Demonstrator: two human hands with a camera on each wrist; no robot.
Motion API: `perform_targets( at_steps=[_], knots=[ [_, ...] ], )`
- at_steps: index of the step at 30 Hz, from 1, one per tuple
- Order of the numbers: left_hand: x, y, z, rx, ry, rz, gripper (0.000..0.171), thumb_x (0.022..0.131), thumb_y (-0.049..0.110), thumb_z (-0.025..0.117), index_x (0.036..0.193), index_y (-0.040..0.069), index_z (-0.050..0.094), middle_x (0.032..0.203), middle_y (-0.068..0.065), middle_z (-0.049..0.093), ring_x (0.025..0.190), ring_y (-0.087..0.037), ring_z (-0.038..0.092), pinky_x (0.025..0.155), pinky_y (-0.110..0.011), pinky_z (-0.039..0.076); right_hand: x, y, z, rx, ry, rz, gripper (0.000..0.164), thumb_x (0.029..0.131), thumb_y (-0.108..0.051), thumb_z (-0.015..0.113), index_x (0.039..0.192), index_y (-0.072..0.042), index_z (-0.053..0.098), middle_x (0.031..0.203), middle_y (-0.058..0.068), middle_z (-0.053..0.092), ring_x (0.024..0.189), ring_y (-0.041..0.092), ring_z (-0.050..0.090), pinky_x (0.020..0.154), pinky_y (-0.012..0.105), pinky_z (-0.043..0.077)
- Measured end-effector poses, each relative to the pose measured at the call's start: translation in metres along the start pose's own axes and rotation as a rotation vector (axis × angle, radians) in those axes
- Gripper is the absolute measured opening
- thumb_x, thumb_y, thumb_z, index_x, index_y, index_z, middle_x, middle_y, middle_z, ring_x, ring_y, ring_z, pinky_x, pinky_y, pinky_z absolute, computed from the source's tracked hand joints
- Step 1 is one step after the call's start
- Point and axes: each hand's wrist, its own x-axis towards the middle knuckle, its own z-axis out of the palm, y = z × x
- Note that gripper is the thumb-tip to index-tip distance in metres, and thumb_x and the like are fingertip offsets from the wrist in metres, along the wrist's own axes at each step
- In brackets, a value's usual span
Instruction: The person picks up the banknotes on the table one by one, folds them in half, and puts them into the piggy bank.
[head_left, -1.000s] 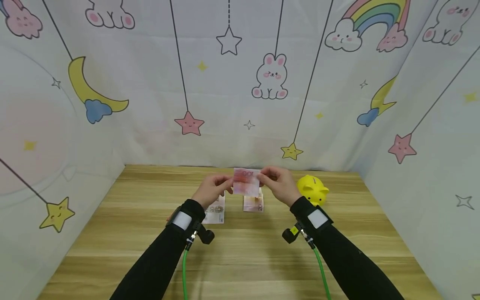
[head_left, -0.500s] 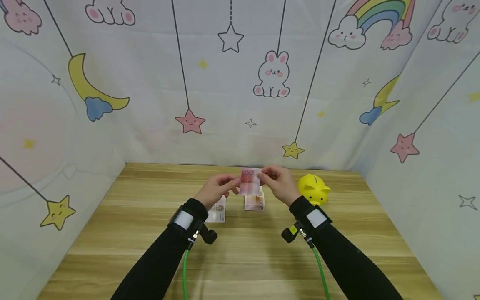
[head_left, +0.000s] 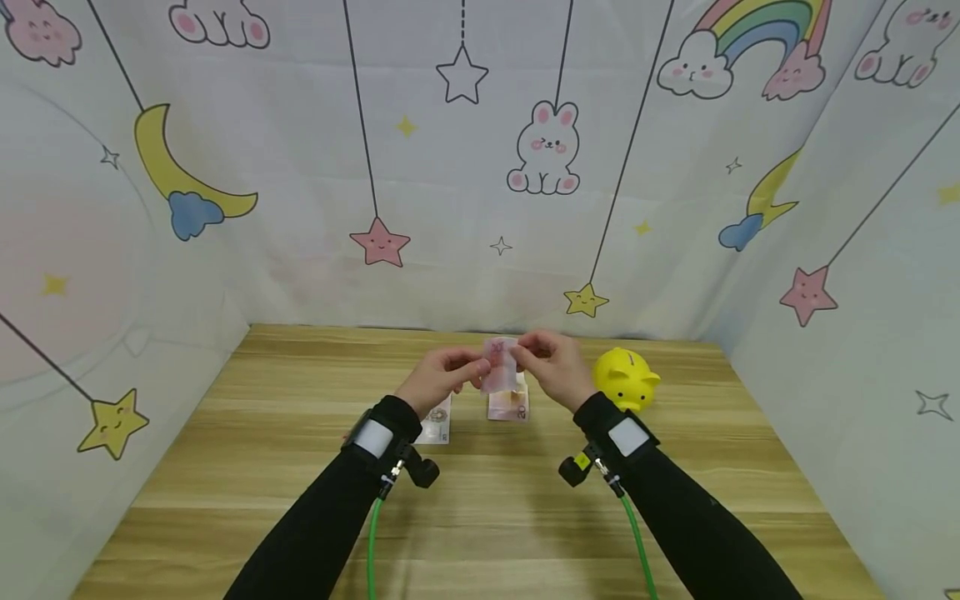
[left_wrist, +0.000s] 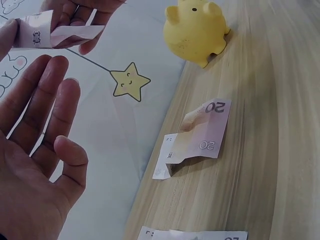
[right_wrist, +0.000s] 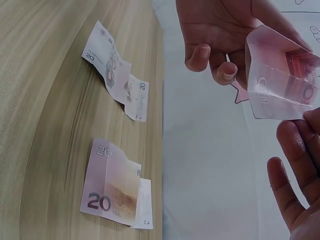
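Observation:
Above the back of the table, my two hands hold a creased pinkish-red 100 banknote [head_left: 495, 372] between them. My left hand [head_left: 442, 377] pinches its left edge with thumb and fingers. At the upper right edge, my right hand [head_left: 557, 367] grips it the same way. The right wrist view shows the note bent along a crease, a 100 printed on its pale part. Below it on the table lies a folded 20 banknote [right_wrist: 117, 185], slightly raised along its creases. Another creased 20 banknote [right_wrist: 114, 70] lies to the left, partly hidden by my left hand in the head view.
A yellow piggy bank [head_left: 626, 379] stands right of my right hand, its slot on top. The wooden table [head_left: 487, 517] ends at a white cloth backdrop [head_left: 450, 292] with cartoon prints. Green cables [head_left: 637, 537] run from both wrist cameras.
My left hand has moved right, closer to my right hand. The 100 banknote has turned and looks narrower in the head view. The 20 banknotes and piggy bank have stayed in place.

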Motion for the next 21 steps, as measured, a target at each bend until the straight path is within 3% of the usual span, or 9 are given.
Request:
perform_targets(
  at_steps=[11,21],
  knots=[
    [0.0012,0.0024,0.0045,0.005,-0.01,-0.029,0.024,0.107,0.02,0.069,0.123,0.003,0.072,0.101,-0.002,0.071,0.097,-0.021,0.064,0.091,-0.035,0.049,-0.001,-0.0022,0.0014,0.023,-0.012,-0.031,0.012,0.105,-0.014,0.071,0.102,-0.004,0.076,0.091,0.007,0.076,0.084,0.023,0.073,0.081,0.031,0.06],
    [0.0044,0.0002,0.006,0.008,-0.023,-0.003,0.025,0.107,0.021,0.07,0.122,0.002,0.072,0.106,-0.004,0.072,0.097,-0.022,0.064,0.092,-0.035,0.053,-0.0021,-0.0098,0.0024,0.026,-0.025,-0.05,0.01,0.104,-0.011,0.072,0.103,-0.002,0.077,0.093,0.009,0.077,0.087,0.023,0.072,0.085,0.035,0.06]
  ],
)
